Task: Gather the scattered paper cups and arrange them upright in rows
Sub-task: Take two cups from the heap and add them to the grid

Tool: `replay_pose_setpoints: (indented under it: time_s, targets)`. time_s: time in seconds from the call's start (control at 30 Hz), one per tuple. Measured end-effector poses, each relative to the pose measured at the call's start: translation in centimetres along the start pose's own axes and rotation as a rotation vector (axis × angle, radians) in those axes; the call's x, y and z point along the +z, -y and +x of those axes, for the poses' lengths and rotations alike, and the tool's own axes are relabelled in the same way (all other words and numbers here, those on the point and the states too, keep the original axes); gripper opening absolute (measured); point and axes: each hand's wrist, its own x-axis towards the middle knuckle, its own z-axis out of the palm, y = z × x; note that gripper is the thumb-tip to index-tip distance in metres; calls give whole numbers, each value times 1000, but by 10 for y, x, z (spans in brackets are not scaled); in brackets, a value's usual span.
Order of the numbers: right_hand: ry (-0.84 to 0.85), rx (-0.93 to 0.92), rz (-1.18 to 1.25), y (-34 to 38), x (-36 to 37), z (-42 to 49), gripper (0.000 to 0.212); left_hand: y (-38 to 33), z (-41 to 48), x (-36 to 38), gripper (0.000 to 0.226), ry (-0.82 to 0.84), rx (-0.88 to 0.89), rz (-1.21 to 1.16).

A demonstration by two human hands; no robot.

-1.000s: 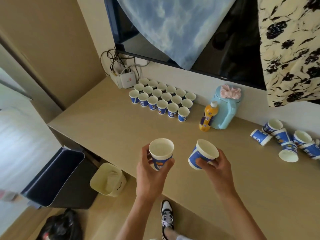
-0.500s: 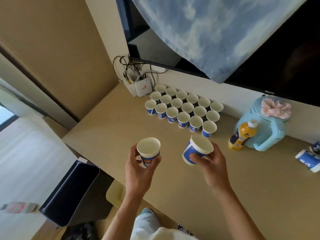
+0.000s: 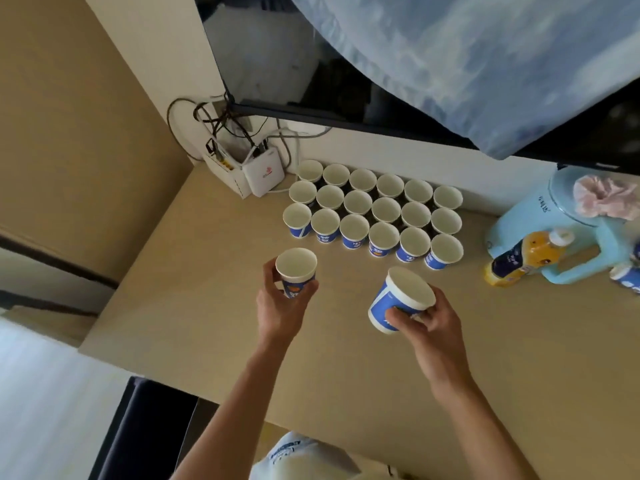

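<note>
Gripping upright cup in curled left hand | right hand fingers wrap tilted cup

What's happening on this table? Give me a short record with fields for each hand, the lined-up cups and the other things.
left hand: holds upright paper cup
right hand: holds tilted paper cup
arranged cups: three rows of six, upright, near the wall
other things: light blue kettle, orange drink bottle, white router
surface: beige table
</note>
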Motion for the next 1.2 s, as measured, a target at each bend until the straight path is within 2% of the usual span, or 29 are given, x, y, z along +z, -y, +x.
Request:
replay_pose_setpoints:
  time_s: [0.23,0.47,1.2]
  targets:
    - [-66,32,-36,-16,35,14,47,50,75,11,64,48,-3,28]
    - [-116,49,-57,-28,50,20,52,88,112,21,69,69,2,72]
    - [-102,86,-68,-45,72,38,61,100,156,41,72,106,128,165]
